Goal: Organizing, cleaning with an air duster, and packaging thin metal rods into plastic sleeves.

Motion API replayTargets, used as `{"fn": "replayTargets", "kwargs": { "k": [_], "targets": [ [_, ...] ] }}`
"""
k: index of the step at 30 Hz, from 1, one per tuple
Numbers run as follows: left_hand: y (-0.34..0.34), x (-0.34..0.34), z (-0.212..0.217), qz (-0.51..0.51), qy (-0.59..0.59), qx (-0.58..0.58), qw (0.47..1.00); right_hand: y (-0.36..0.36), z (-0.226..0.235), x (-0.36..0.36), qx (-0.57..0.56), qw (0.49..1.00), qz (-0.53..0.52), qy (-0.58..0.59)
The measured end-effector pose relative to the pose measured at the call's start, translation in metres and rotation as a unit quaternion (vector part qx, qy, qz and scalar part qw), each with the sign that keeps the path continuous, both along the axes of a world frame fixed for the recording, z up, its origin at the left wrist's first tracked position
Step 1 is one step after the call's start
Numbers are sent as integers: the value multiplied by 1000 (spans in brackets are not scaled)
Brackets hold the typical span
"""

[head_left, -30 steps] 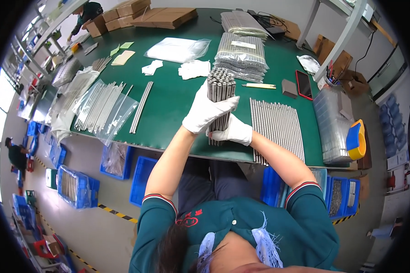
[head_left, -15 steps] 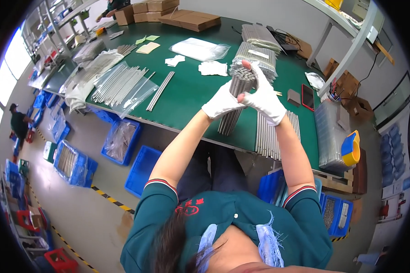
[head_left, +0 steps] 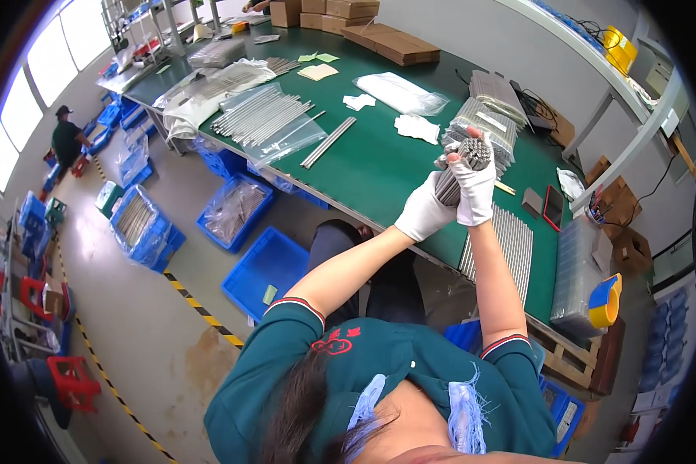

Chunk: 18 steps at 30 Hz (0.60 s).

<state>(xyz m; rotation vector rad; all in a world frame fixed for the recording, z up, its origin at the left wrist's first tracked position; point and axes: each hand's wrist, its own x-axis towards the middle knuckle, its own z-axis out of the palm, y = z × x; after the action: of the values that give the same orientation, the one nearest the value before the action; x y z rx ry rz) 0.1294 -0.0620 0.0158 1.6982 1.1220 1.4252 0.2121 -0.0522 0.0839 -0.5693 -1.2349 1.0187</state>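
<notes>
A thick bundle of thin metal rods [head_left: 475, 155] is held upright and tilted over the green table [head_left: 379, 182], rod ends facing up. My left hand [head_left: 425, 210], in a white glove with bare fingertips, wraps its lower left side. My right hand [head_left: 475, 193], gloved the same way, closes round it from the right near the top. Beside my right forearm, a row of metal rods [head_left: 510, 243] lies along the table's front edge. Just beyond the bundle are plastic-wrapped packs of rods [head_left: 487, 120].
Loose rods [head_left: 263, 117] lie on a clear bag at the left, near a few separate rods [head_left: 329, 142]. White paper pieces [head_left: 417, 127] and a plastic packet [head_left: 400, 94] lie farther back. A phone [head_left: 553, 206] and clear box [head_left: 576, 271] stand right. Blue crates [head_left: 267, 267] sit on the floor.
My view has turned, shifting the table rightward and down in the picture. The bundle, earlier standing close to the tabletop, is now more tilted, and both hands grip closer around it.
</notes>
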Motion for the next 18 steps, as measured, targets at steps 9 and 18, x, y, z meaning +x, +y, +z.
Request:
{"fn": "replayTargets", "kwargs": {
  "k": [9, 18],
  "targets": [
    [-6, -3, -9, -47, -63, 45, 996, 2, -4, 0, 55, 998, -22, 13],
    [-18, -13, -17, -92, -51, 39, 994, -37, -10, -7, 103, 993, -42, 27]
  ]
}}
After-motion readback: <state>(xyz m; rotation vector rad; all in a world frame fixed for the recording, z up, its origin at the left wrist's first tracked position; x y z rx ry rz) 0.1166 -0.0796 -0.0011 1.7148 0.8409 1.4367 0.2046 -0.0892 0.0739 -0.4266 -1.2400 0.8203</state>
